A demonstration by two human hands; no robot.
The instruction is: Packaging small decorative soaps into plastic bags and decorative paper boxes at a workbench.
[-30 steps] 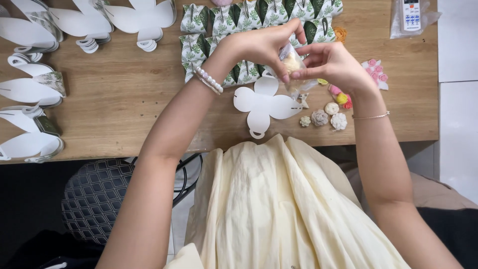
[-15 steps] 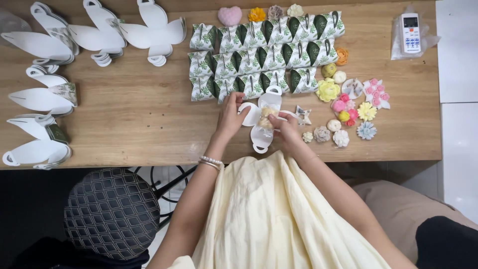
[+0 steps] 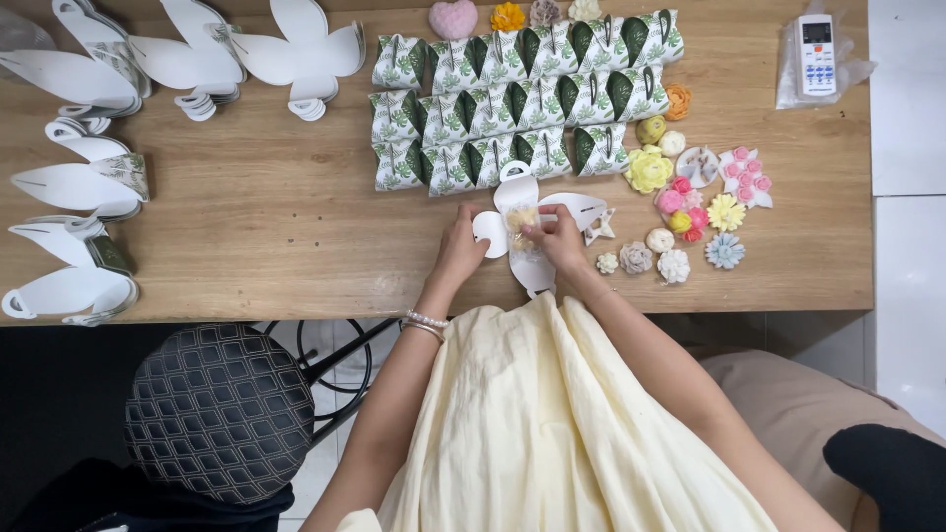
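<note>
The left hand and the right hand meet over a flat white die-cut box blank that lies unfolded near the front edge of the wooden desk. Between the fingertips of both hands, at the middle of the blank, sits a small pale yellow piece in clear wrap; both hands are closed narrowly on it, the right pinching from its side and the left steadying from the other. The blank is thin card with rounded petal-like flaps and a looped tab at its far end. Both forearms reach forward from a cream pleated garment, and a pearl bracelet circles the left wrist.

Just beyond the blank stand rows of folded boxes, white with green leaf print. To the right lie small moulded flowers and shells in yellow, pink, white and blue, matte like soap or wax. At the far right corner rests a white remote control in a clear bag. Along the left side lie stacks of unfolded white blanks. Under the desk edge stands a chair with a dark lattice-patterned seat.
</note>
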